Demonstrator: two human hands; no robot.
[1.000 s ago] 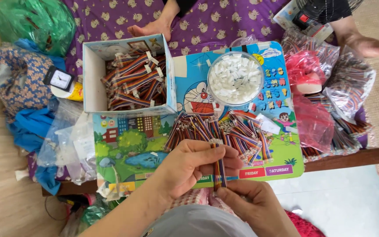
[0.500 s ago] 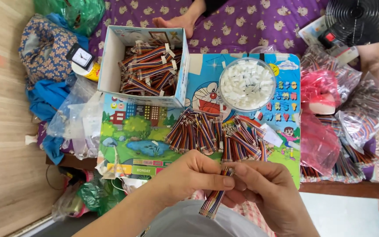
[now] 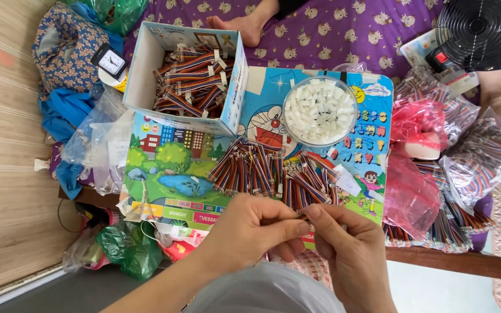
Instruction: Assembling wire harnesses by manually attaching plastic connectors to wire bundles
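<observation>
1. I see my left hand (image 3: 256, 226) and right hand (image 3: 349, 249) pinched together on one small cable end (image 3: 302, 214) — mostly hidden by fingers.
2. Just beyond, a loose heap of striped ribbon cables (image 3: 273, 174) on the cartoon board (image 3: 169, 179).
3. Farther: one round clear bowl (image 3: 320, 110) of white connectors, one cardboard box (image 3: 189, 75) — cable-filled.

Two hands at work, left hand (image 3: 249, 227) and right hand (image 3: 349, 250); one cardboard box (image 3: 188, 75) of ribbon cables, one clear bowl (image 3: 319, 110) of white connectors, two loose cable heaps (image 3: 273, 174), one fan (image 3: 482, 32), one small clock (image 3: 111, 61)
</observation>
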